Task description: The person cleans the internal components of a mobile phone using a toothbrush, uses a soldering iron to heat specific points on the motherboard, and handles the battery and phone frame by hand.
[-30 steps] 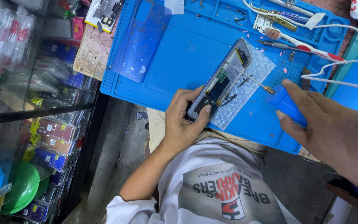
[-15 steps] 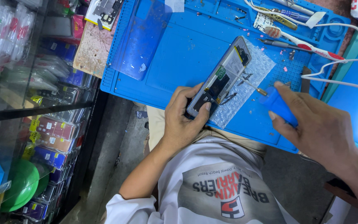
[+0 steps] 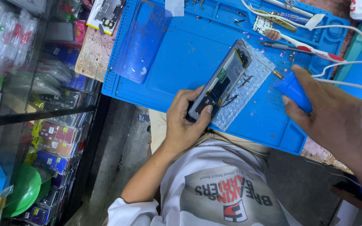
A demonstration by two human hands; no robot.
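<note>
1. Blue covers nearly the whole work surface: a blue silicone repair mat [image 3: 181, 54] with moulded trays along its far edge, lying on the bench in front of me.
2. My left hand [image 3: 185, 123] grips the near end of an opened phone [image 3: 223, 81], thumb pressed on its lower edge, fingers curled round the side. The phone's back is off, so its insides show.
3. That phone lies slantwise on a sheet of bubble wrap [image 3: 248, 90] near the mat's front edge, its far end pointing away from me.
4. My right hand [image 3: 336, 121] is closed around the blue handle of a screwdriver [image 3: 292, 90]; the thin metal shaft reaches left toward the phone's upper part. Whether the tip touches it, I cannot tell.
5. Several tiny dark screws [image 3: 244, 79] lie on the bubble wrap just beside the phone.
6. Farther up the mat to the left, a translucent blue back cover [image 3: 141, 39] lies flat.
7. White cables [image 3: 344, 62] cross the mat's right side, and a red-and-white tool [image 3: 311, 48] lies near the far trays.
8. Left of the bench, a glass display case [image 3: 30, 104] holds packaged goods.
</note>
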